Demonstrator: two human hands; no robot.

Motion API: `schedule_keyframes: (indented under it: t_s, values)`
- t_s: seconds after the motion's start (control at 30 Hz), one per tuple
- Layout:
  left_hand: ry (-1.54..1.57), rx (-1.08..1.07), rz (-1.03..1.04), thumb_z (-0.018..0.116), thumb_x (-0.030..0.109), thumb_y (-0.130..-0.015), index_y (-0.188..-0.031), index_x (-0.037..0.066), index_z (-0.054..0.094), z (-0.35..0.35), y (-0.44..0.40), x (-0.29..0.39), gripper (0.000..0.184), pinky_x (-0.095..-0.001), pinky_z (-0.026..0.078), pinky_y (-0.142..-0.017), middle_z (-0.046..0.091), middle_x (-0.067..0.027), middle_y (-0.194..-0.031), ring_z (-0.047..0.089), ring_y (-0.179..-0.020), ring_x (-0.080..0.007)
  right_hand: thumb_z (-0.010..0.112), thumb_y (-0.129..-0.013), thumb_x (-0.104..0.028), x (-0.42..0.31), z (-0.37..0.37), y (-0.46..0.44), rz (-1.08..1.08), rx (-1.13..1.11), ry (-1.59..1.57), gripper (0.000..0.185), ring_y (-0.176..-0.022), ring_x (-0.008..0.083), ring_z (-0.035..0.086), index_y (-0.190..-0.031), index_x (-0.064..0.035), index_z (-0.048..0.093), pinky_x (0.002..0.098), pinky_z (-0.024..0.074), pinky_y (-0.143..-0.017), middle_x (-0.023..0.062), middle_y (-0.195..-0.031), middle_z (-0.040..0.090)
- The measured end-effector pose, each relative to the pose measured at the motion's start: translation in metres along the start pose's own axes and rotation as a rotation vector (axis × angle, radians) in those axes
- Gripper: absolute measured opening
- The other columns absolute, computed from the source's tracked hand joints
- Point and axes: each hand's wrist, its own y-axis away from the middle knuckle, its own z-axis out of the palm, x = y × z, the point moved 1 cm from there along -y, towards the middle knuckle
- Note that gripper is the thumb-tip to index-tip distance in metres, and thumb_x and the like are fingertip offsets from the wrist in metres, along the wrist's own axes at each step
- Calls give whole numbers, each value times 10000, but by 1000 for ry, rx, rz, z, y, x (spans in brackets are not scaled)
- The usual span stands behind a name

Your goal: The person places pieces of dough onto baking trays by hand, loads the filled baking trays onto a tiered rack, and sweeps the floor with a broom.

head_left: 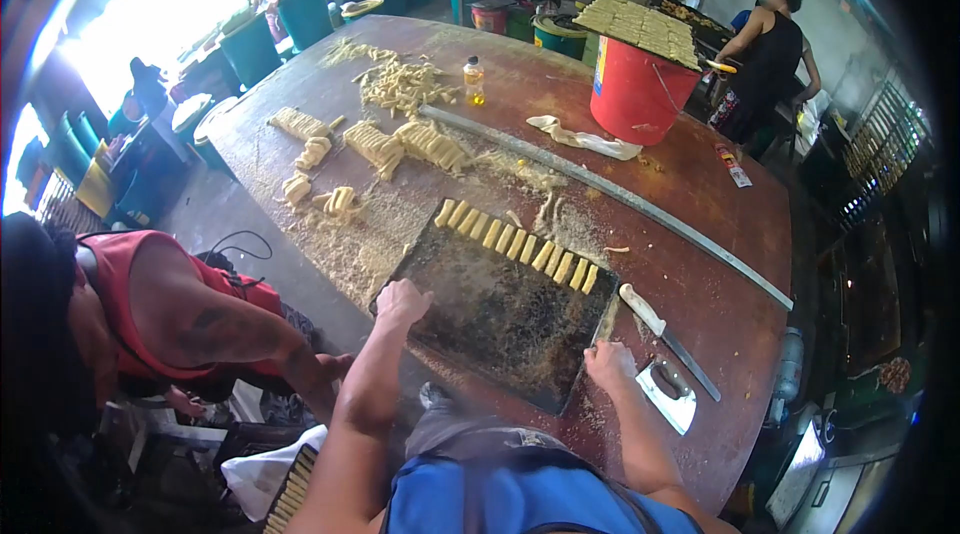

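Observation:
A dark, worn baking tray (490, 319) lies at the near edge of the table, with a single row of dough strips (515, 242) along its far side. My left hand (404, 302) is closed on the tray's left edge, thumb over the rim. At the opposite edge, my right hand (610, 366) grips the rim with curled fingers. Just beyond that hand lie a white-handled knife (665, 334) and a dough scraper (667, 396). Cut dough slabs (405, 146) and loose dough strips (400, 84) rest farther back amid flour.
A long metal bar (610, 192) crosses the table (720, 244) diagonally. Toward the back stand a red bucket (640, 94) topped by a filled tray (640, 26) and an oil bottle (474, 82). A person in a red top (170, 294) bends close at my left; another (770, 54) stands back right.

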Motion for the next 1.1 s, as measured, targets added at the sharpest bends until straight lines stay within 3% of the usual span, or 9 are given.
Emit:
schedule_keyframes:
  t_s: [0.27,0.5,0.6,0.93,1.1]
  values:
    - [-10,2,23,690,510,-830,-1048,1,727,10,-3,-1,555,-427,528,-913,701,-219,-1090,669,-1050,-354,589,-916,-370,1,-4,2,6,-55,-8,414,-983,431,667,-1168,-49,662,497,530,-893,264,-1029,688]
    - [-16,-25,4,684,532,-838,-1052,1,724,7,0,3,574,-422,532,-898,704,-210,-1085,672,-1043,-346,593,-909,-364,3,-6,5,-38,-31,-30,401,-963,429,673,-1129,-39,672,502,540,-869,258,-1003,694]
    - [-51,15,33,681,540,-836,-1050,4,724,8,1,3,578,-419,532,-895,706,-210,-1077,676,-1036,-343,597,-905,-363,4,-3,5,-50,13,-30,373,-928,424,682,-1034,-26,691,507,544,-852,262,-969,694]
    - [-24,58,34,680,527,-826,-938,29,757,11,1,2,516,-418,537,-882,723,-194,-1007,689,-989,-331,608,-901,-356,5,-2,3,-41,8,-8,388,-935,416,683,-1103,-33,682,501,545,-850,257,-985,696]
    - [-11,46,0,680,527,-827,-953,24,751,10,3,3,523,-420,538,-878,723,-197,-993,689,-985,-340,586,-916,-347,5,1,2,-54,19,-5,369,-920,413,686,-1078,-28,679,501,544,-841,260,-956,692]
